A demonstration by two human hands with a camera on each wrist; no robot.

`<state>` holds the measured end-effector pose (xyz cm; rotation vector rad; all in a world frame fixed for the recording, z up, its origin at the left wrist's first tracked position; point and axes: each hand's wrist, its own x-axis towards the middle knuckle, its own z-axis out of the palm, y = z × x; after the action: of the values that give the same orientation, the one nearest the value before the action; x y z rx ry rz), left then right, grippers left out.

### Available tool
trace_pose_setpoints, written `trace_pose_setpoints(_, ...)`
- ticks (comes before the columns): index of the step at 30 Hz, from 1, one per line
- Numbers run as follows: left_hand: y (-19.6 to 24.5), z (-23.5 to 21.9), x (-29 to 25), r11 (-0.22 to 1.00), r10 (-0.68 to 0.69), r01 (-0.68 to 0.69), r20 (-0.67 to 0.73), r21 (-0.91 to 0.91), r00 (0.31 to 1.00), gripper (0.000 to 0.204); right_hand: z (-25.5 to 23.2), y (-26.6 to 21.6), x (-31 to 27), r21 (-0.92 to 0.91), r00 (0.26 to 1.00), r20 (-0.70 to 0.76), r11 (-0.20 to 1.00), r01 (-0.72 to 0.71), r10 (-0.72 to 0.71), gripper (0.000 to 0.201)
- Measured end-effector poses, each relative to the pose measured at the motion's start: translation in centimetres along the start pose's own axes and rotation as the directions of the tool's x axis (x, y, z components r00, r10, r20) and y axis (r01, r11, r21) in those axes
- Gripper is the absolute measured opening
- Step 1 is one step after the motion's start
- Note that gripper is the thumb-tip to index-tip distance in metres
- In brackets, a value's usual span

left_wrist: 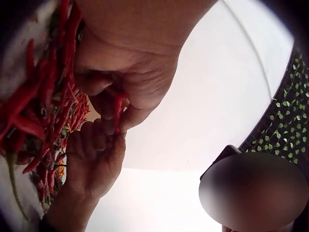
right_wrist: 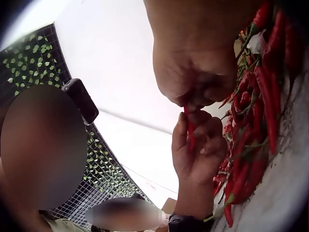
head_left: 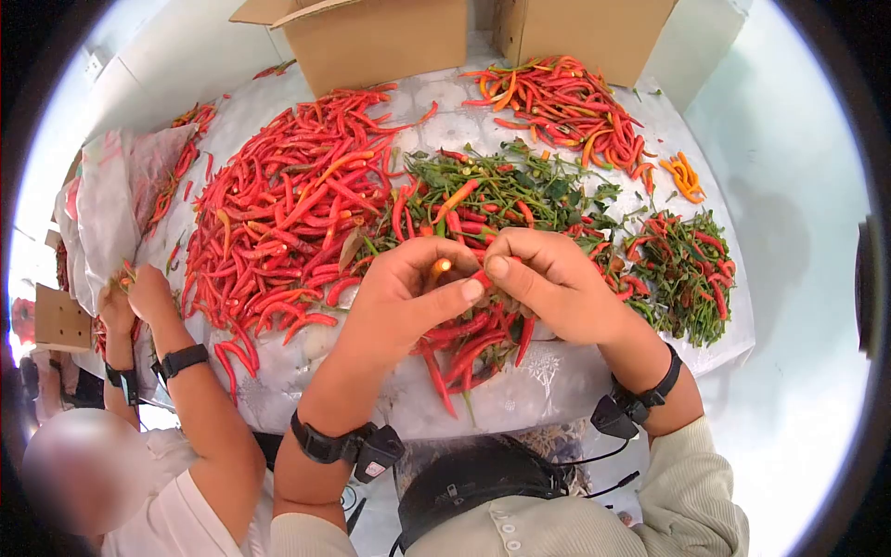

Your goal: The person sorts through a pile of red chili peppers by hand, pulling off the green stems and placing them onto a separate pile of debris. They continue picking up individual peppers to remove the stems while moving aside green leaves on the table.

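Over the front of the table, my left hand (head_left: pixel 408 290) and right hand (head_left: pixel 557 283) meet fingertip to fingertip. A slim red chili pepper (left_wrist: pixel 119 108) runs between them. My left thumb and fingers grip its body, and my right thumb and bent fingers pinch its end. Within the curl of the left fingers shows the cut end of an orange chili pepper (head_left: pixel 440 267). Under both hands lies a small bunch of red chili peppers (head_left: pixel 469 351), some with green stems. In the right wrist view the red chili lies along the left palm; its upper end is hidden by the right fingers.
A large heap of red chilies (head_left: pixel 278 213) lies left, green stems and leaves (head_left: pixel 548 186) in the middle. A leafy pile (head_left: pixel 687 288) and a few orange chilies (head_left: pixel 685 176) lie right. Cardboard boxes (head_left: pixel 376 46) stand behind. Another person's hands (head_left: pixel 139 295) work at far left.
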<state>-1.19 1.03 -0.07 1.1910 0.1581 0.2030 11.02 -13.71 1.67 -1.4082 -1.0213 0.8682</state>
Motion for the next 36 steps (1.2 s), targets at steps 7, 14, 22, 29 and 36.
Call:
trace_pose_setpoints(7, 0.7, -0.3, -0.2, 0.998, -0.066, 0.066, 0.026, 0.012, 0.997, 0.028, 0.1, 0.0, 0.1, 0.275, 0.995, 0.078, 0.958, -0.088, 0.069, 0.023)
trace_pose_setpoints(14, 0.5, -0.3, -0.4, 0.998, -0.052, 0.052, 0.008, -0.041, 0.999, 0.029, 0.2, 0.3, 0.1, 0.307, 0.994, 0.085, 0.947, -0.095, 0.072, 0.025)
trace_pose_setpoints(22, 0.5, 0.9, -0.3, 0.929, 0.131, -0.086, -0.104, 0.359, 0.986, 0.012, 0.1, 0.4, 0.0, -0.157, 0.991, -0.036, 0.98, 0.118, -0.125, 0.018)
trace_pose_setpoints(29, -0.1, 1.1, -0.1, 0.834, 0.287, -0.196, -0.103, 0.515, 0.952, 0.011, 0.3, 0.2, 0.0, -0.597, 0.91, -0.062, 0.746, 0.296, -0.41, 0.013)
trace_pose_setpoints(36, -0.3, 1.0, -0.3, 0.813, 0.281, -0.147, -0.157, 0.564, 0.947, 0.01, 0.4, 0.4, 0.1, -0.707, 0.873, -0.02, 0.625, 0.332, -0.487, 0.012)
